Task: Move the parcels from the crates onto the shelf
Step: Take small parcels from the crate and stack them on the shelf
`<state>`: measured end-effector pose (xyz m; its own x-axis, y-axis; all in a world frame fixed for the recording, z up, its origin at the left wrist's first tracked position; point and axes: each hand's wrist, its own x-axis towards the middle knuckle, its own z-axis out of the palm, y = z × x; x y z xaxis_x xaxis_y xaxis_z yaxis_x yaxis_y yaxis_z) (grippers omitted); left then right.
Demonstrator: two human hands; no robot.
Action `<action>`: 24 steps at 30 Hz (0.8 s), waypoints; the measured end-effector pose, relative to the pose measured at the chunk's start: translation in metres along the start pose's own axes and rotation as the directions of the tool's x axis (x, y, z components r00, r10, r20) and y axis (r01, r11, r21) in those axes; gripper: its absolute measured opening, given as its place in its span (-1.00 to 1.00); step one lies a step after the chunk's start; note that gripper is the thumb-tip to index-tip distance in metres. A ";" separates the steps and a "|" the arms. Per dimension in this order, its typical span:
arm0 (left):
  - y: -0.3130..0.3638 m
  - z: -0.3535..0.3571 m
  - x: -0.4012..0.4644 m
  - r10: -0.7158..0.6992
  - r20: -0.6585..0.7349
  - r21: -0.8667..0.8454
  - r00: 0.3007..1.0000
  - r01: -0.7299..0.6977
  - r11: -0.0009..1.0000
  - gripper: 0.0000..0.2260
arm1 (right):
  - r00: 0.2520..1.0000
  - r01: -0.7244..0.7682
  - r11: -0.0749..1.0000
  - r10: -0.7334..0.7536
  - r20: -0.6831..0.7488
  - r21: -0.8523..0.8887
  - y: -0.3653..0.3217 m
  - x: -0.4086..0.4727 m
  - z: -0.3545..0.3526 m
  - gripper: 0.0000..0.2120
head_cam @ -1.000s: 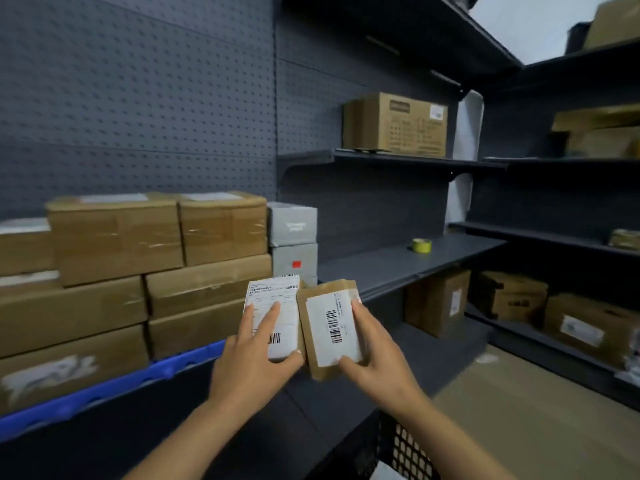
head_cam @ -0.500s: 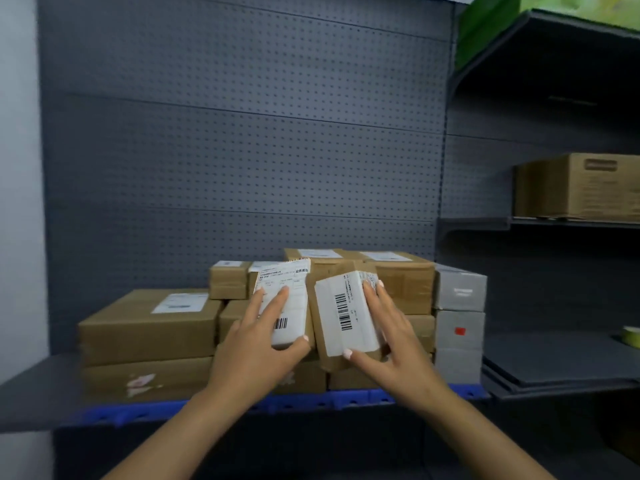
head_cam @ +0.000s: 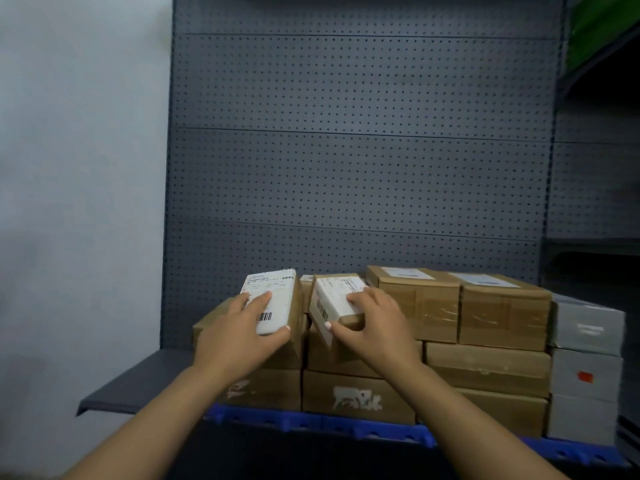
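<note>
Cardboard parcels, two in number, are held over the stacked boxes (head_cam: pixel 415 327) near the shelf's (head_cam: pixel 131 386) left end. Left hand (head_cam: pixel 239 337) grasps the left parcel (head_cam: pixel 277 303); right hand (head_cam: pixel 377 327) grasps the right parcel (head_cam: pixel 337 299), tilted.

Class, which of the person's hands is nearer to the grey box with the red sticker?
Right. The right hand holds a small parcel left of the grey box with the red sticker; the left hand is farther left.

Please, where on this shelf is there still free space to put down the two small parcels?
Bare shelf shows left of the brown boxes, up to the white wall. Room also lies above the boxes, before the pegboard. From the brown boxes to the grey boxes it is crowded. Left hand and right hand each hold a small parcel.
</note>
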<state>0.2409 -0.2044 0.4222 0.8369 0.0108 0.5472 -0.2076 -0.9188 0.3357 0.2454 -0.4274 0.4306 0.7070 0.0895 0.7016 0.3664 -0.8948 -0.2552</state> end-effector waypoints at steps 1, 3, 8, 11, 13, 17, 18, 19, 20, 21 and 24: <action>-0.001 0.001 0.007 0.008 0.000 0.016 1.000 -0.008 1.000 -0.34 | 1.000 -0.003 1.000 0.003 -0.002 -0.031 -0.002 0.008 0.006 -0.43; 0.003 0.004 0.023 0.031 0.007 0.062 0.999 -0.031 0.998 -0.33 | 1.000 -0.013 0.995 0.013 -0.003 -0.095 -0.003 0.022 0.018 -0.45; 0.005 0.027 0.063 0.059 0.028 0.165 0.998 -0.063 0.984 -0.31 | 1.000 -0.018 0.971 0.013 -0.025 -0.237 0.005 0.053 0.043 -0.46; -0.002 0.045 0.081 0.057 0.044 0.240 0.997 -0.066 0.969 -0.30 | 0.999 -0.019 0.951 0.027 0.021 -0.307 0.016 0.059 0.057 -0.40; -0.006 0.056 0.087 0.044 0.052 0.201 0.998 -0.054 0.978 -0.32 | 0.995 -0.022 0.951 0.051 0.086 -0.310 0.024 0.056 0.066 -0.35; -0.008 0.072 0.091 0.067 0.041 0.127 0.997 -0.072 0.989 -0.31 | 0.984 0.028 0.953 0.028 0.178 -0.301 0.038 0.043 0.074 -0.21; -0.008 0.074 0.092 0.065 0.037 0.110 0.997 -0.068 0.992 -0.31 | 0.984 0.040 0.953 0.015 0.179 -0.299 0.040 0.043 0.074 -0.21; -0.008 0.076 0.094 0.060 0.030 0.090 0.998 -0.063 0.994 -0.31 | 0.985 0.045 0.956 0.006 0.171 -0.291 0.041 0.044 0.074 -0.26; -0.008 0.077 0.095 0.058 0.019 0.071 0.998 -0.059 0.996 -0.32 | 0.988 0.046 0.960 -0.002 0.157 -0.277 0.043 0.047 0.073 -0.33; -0.007 0.077 0.097 0.055 0.009 0.057 0.998 -0.055 0.997 -0.33 | 0.990 0.046 0.964 -0.009 0.140 -0.263 0.043 0.050 0.073 -0.40; -0.004 0.079 0.103 0.051 -0.017 0.039 0.999 -0.050 0.998 -0.36 | 0.993 0.058 0.960 -0.027 0.115 -0.274 0.043 0.058 0.071 -0.53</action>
<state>0.3684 -0.2311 0.4167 0.8167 -0.0295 0.5764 -0.2293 -0.9330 0.2773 0.3455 -0.4300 0.4130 0.7618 0.1631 0.6269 0.2268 -0.9737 -0.0223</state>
